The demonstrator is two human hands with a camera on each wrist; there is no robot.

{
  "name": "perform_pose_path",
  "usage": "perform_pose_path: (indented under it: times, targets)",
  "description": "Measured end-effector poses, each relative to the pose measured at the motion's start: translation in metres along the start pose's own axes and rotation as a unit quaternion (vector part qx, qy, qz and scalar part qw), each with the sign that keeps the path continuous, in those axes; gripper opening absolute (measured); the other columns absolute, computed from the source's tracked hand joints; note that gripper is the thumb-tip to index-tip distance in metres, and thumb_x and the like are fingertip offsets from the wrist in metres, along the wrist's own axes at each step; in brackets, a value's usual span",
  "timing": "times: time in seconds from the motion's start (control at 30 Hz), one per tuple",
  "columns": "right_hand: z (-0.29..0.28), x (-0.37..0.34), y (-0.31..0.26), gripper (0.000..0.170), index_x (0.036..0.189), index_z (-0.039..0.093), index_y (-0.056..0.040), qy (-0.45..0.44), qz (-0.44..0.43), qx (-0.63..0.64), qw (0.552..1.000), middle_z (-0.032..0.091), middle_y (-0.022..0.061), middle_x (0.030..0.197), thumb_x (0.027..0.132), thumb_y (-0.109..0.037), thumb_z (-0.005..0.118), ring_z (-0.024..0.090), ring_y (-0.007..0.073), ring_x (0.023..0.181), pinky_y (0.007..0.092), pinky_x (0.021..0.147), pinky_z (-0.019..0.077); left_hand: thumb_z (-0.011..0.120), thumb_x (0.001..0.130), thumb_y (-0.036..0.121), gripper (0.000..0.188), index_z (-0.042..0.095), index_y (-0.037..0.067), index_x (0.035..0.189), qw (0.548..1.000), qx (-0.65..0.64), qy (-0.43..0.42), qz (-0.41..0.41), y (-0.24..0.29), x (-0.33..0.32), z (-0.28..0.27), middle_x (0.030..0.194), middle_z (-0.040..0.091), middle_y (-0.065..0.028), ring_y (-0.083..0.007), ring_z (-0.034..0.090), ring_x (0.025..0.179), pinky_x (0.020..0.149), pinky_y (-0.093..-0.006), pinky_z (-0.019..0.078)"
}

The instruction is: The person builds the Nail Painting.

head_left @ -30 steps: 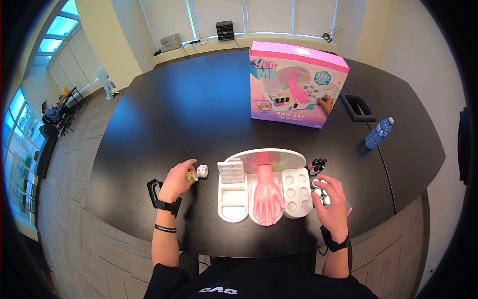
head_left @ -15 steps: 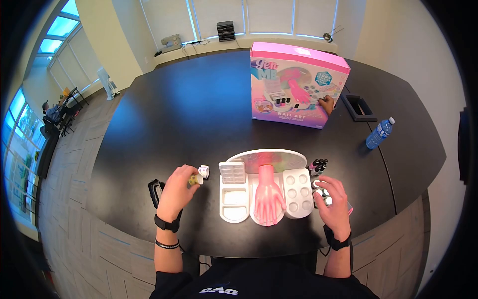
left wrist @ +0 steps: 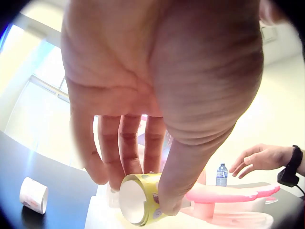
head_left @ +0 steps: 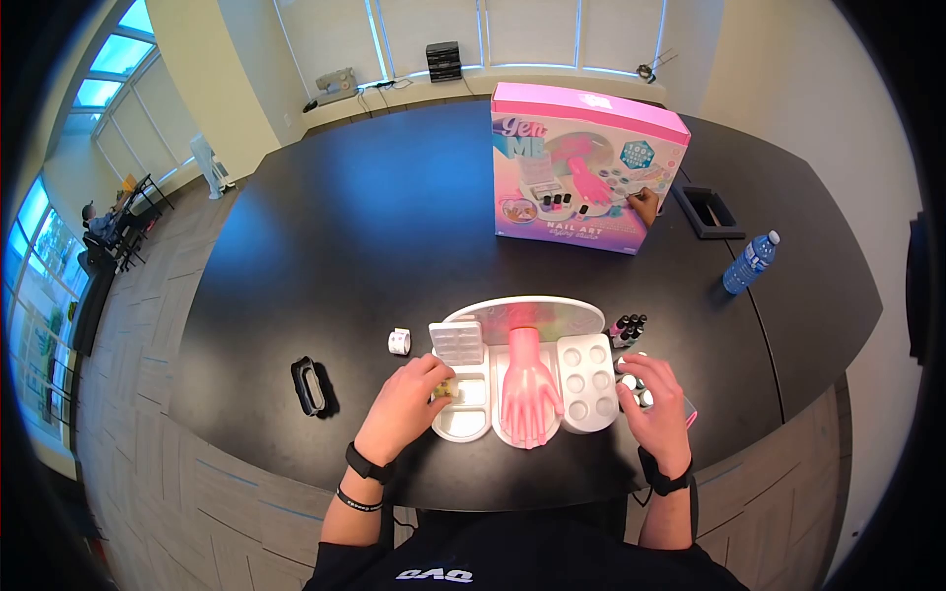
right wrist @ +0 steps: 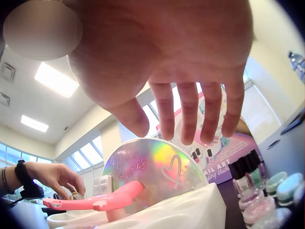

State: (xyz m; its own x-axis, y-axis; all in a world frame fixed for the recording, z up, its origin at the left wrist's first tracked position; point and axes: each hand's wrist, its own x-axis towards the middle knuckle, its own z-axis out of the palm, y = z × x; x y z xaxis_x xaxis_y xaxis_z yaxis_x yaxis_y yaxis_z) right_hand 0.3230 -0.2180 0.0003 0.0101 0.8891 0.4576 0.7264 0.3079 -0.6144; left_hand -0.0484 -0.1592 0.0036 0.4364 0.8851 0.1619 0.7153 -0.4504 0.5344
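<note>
Far left of the table: a black loop, now well apart from the left hand, whose wrist was beside it a moment ago. Next, the white roll, standing where it was, left behind.

Left hand: has crossed from beside the white roll to the left section of the white tray. Thumb and fingertips pinch the yellow roll, closed only as far as its width; the other fingers hang down, apart. The roll is now over the upper open compartment, in front of the gridded panel; whether it touches the tray, cannot tell.

Reading: the carry looks nearly done, the release not yet made; the white roll remains out.

Middle: pink model hand, unmoved, then the six-well section, wells bare.

Right hand: little changed, fingers spread and loosely extended above the small jars, no grip seen. Probably idle in this step. Polish bottles stand just beyond.
</note>
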Motion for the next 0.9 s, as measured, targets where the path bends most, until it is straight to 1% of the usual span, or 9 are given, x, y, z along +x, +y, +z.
perform_pose_path:
  times: [0.13,0.23,0.43,0.73,0.9]
  targets:
    - [0.0,-0.001,0.0,0.026,0.116,0.077,0.0001,-0.003,0.004,0.002,1.0,0.076,0.0156,0.126,0.091,-0.005,0.079,0.069,0.0369,0.116,0.045,0.099,0.0566,0.081,0.086,0.006,0.03,0.072,0.004,0.115,0.999,0.029,-0.016,0.008,-0.005,0.001,0.007,0.114,0.068,-0.0081,-0.0332,0.065,0.107,0.095,-0.0459,0.0567]
    - [0.0,-0.002,0.001,0.026,0.116,0.076,0.0003,-0.004,0.002,-0.002,1.0,0.076,0.0157,0.126,0.091,-0.005,0.079,0.07,0.0367,0.115,0.0446,0.098,0.0569,0.081,0.086,0.005,0.031,0.074,0.004,0.116,0.999,0.028,-0.013,0.013,-0.007,0.0,0.009,0.114,0.069,-0.0077,-0.0326,0.064,0.107,0.094,-0.046,0.0566]
    - [0.0,-0.002,0.0,0.027,0.117,0.076,0.0003,-0.004,0.004,0.003,1.0,0.076,0.0159,0.125,0.09,-0.005,0.079,0.07,0.0364,0.114,0.0441,0.097,0.0573,0.08,0.085,0.005,0.035,0.074,0.004,0.119,1.0,-0.001,-0.014,0.007,-0.009,-0.002,0.009,0.115,0.069,-0.0079,-0.0329,0.064,0.108,0.095,-0.0462,0.0564]
    - [0.001,-0.002,0.0,0.026,0.116,0.077,0.0004,-0.007,0.002,0.001,1.0,0.076,0.0157,0.126,0.091,-0.004,0.079,0.07,0.0353,0.113,0.0431,0.095,0.0581,0.082,0.084,0.006,0.038,0.074,0.005,0.121,1.0,-0.006,-0.014,-0.001,-0.01,-0.002,0.008,0.119,0.069,-0.0089,-0.0331,0.065,0.111,0.098,-0.0453,0.0563]
    - [0.001,-0.002,-0.001,0.026,0.117,0.077,0.0007,-0.011,0.005,0.005,1.0,0.075,0.0157,0.126,0.091,-0.004,0.079,0.07,0.0351,0.113,0.0425,0.094,0.0587,0.084,0.084,0.006,0.039,0.074,0.005,0.122,1.0,-0.008,-0.013,0.0,-0.011,-0.002,0.006,0.118,0.069,-0.009,-0.0336,0.066,0.111,0.098,-0.0455,0.0562]
